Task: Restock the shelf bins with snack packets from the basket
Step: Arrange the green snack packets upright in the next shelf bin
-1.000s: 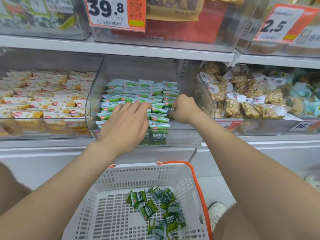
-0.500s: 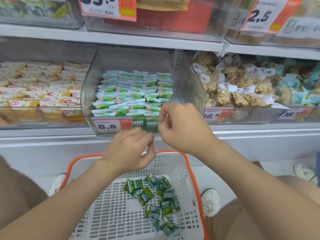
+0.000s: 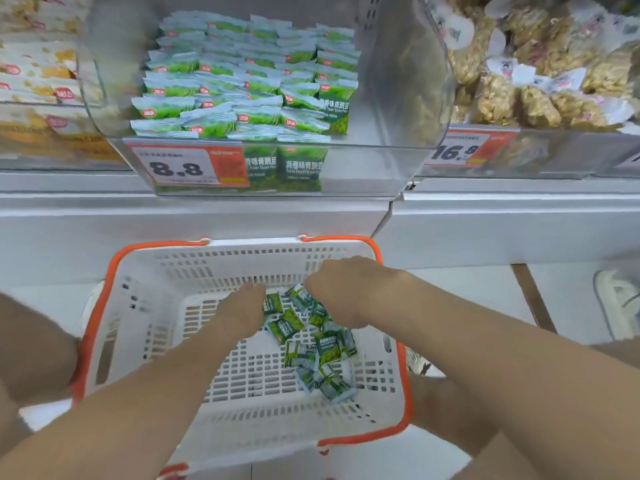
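Observation:
A white basket (image 3: 239, 260) with an orange rim sits on the floor below the shelf. Several green snack packets (image 3: 329, 351) lie loose in its right half. My left hand (image 3: 242, 311) reaches down into the basket, fingers stretched toward the packets at the heap's left edge. My right hand (image 3: 341, 292) is over the heap's far end with its fingers bent downward and their tips hidden; whether it holds a packet is unclear. Above, the clear shelf bin (image 3: 398, 98) holds neat rows of the same green packets (image 3: 242, 81).
An 8.8 price tag (image 3: 180, 168) is on the bin's front. A bin of yellow-and-white packets (image 3: 31, 81) stands to the left and a bin of bagged tan snacks (image 3: 540, 88) to the right. My knees flank the basket, a shoe (image 3: 620, 299) at right.
Both hands have left the green-packet bin and dropped down into the basket. The view has tilted down, so the upper shelf is out of frame.

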`<action>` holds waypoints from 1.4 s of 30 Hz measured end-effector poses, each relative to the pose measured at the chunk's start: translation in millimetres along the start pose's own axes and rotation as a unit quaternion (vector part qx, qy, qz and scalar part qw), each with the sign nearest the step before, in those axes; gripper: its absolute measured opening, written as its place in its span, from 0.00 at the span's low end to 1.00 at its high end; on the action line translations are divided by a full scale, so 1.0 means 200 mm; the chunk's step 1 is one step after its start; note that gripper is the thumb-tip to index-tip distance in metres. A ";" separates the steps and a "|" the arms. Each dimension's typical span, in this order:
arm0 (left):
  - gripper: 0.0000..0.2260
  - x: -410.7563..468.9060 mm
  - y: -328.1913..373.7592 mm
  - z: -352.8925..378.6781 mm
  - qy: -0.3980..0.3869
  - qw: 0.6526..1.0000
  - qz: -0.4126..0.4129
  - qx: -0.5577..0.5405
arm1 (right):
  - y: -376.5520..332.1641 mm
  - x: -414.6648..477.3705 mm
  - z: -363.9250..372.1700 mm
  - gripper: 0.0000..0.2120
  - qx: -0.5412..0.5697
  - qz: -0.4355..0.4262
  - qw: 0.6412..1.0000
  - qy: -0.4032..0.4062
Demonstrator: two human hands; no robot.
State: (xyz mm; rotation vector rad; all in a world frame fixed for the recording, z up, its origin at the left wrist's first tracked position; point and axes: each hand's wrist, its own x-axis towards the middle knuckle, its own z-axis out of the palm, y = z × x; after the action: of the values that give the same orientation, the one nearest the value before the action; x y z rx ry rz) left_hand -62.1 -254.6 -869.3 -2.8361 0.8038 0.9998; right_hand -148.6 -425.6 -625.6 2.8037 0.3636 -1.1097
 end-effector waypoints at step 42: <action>0.20 -0.91 0.27 -1.36 -0.008 0.898 0.116 -0.424 | 0.07 -0.23 -0.29 0.22 0.365 0.006 0.868 0.338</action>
State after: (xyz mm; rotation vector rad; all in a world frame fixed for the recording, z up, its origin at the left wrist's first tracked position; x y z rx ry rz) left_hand -51.4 -270.1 -538.9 -3.4556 0.8794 1.7771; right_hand -139.2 -436.4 -550.5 3.8068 -0.0716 -0.1961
